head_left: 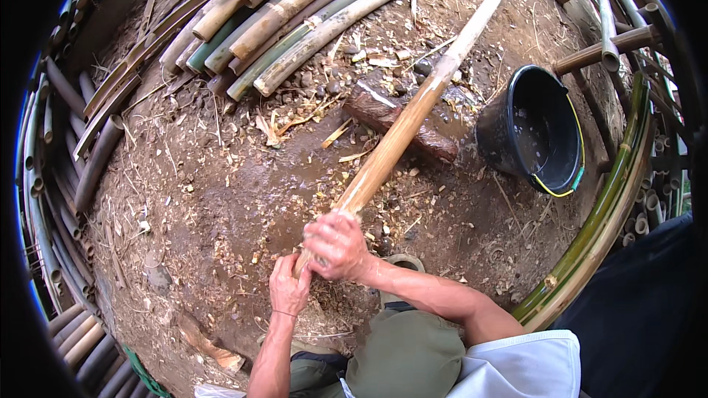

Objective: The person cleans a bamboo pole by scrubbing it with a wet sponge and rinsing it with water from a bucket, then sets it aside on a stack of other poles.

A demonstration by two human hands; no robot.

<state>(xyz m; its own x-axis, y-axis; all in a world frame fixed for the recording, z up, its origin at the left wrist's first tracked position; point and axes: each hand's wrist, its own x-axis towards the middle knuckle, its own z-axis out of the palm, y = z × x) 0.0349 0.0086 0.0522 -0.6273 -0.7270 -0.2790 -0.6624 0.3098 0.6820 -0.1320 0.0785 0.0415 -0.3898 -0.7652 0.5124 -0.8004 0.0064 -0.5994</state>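
Note:
A long, peeled bamboo pole (398, 140) runs from my hands up toward the far right. It lies across a wet, dark-brown wooden block (369, 109) on the ground. My left hand (288, 285) is closed round the pole's near end. Just above it, my right hand (337, 246) wraps over the pole, its fingers bent and wet. A pale bit shows at the upper edge of my right hand; whether it is a scrubbing pad or only foam, I cannot tell. The pole's near tip is mostly hidden by my fingers.
To the right stands a black bucket (495, 124) with a yellow-green handle. Bamboo poles are stacked at the far side (295, 22) and along the left (96, 155). Green bamboo (590, 243) lies at the right. Wood chips cover the damp dirt floor (214, 199).

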